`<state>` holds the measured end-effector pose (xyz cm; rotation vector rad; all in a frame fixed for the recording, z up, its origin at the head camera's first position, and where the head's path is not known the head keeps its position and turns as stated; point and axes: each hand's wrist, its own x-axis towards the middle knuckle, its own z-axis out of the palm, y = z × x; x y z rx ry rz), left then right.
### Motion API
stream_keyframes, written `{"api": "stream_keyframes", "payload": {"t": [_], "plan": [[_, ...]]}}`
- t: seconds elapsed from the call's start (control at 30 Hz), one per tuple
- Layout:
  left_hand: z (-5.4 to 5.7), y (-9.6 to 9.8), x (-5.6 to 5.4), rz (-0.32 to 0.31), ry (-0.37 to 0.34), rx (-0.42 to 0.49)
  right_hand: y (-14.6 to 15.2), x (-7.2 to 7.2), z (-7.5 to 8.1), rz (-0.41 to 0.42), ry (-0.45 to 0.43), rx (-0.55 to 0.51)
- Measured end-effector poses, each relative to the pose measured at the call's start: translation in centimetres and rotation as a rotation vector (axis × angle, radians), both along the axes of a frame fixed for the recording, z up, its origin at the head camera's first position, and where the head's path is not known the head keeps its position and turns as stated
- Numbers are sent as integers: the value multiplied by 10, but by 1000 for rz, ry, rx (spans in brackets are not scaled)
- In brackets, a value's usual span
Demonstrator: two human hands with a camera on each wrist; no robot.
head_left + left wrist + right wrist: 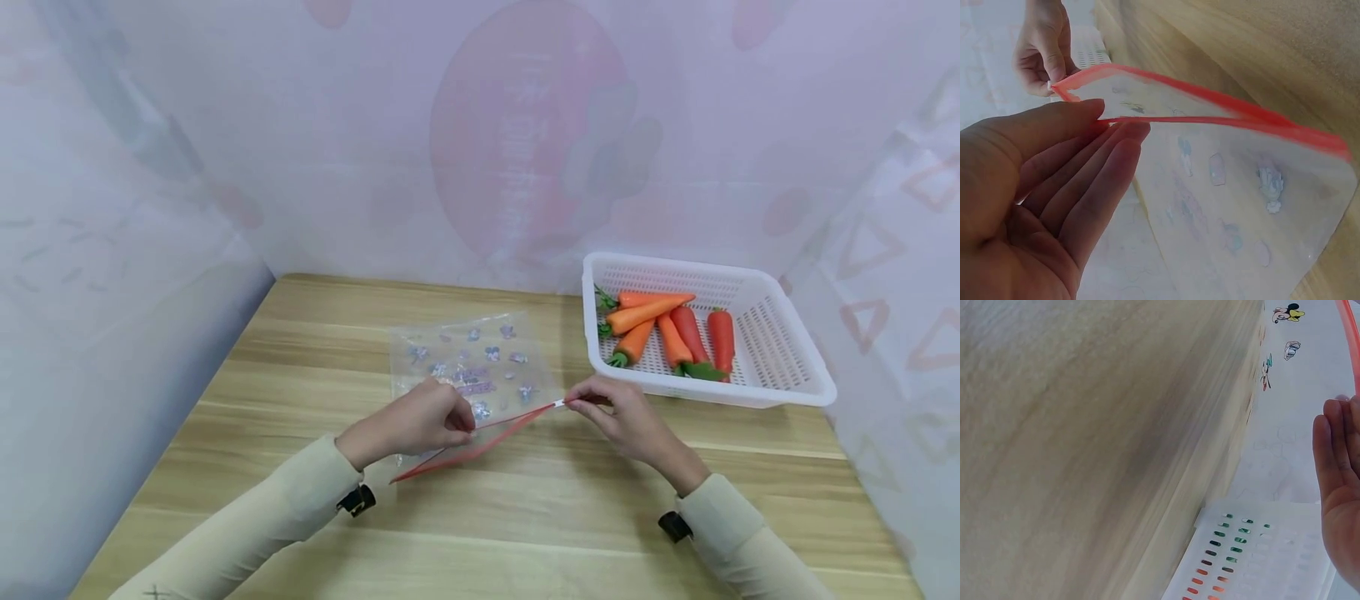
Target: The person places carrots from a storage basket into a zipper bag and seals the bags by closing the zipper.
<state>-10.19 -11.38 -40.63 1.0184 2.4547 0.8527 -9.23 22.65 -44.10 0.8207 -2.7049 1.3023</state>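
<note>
A clear zip bag (480, 350) with small cartoon prints lies on the table, its red-edged mouth parted and facing the person. My left hand (427, 421) pinches the far red edge of the mouth between thumb and fingertips, as the left wrist view shows at the red rim (1166, 119). At the bag's right corner, my right hand (626, 417) pinches the end beside the small white slider (558, 403). Only part of the right hand (1342, 481) shows in the right wrist view. Nothing but the prints is visible on the bag.
A white perforated basket (787, 358) stands at the back right, close beyond the right hand. Several carrots (641, 313) with green tops lie in it, some orange and some redder. The wooden table (315, 358) meets pale printed walls at the back and sides.
</note>
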Motion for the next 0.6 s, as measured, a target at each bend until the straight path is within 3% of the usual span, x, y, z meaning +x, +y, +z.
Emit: {"api": "stream_keyframes", "payload": {"t": [0.17,0.3,0.47,0.6], "plan": [[-5,1,2,42,8,12,-2,1,0,-10,-10,0],[-8,2,3,77,22,41,-7,5,5,-76,-72,40],[-9,3,4,116,44,57,-15,15,14,-208,-228,169],[-8,5,4,137,61,58,-22,22,19,-212,-353,205]]}}
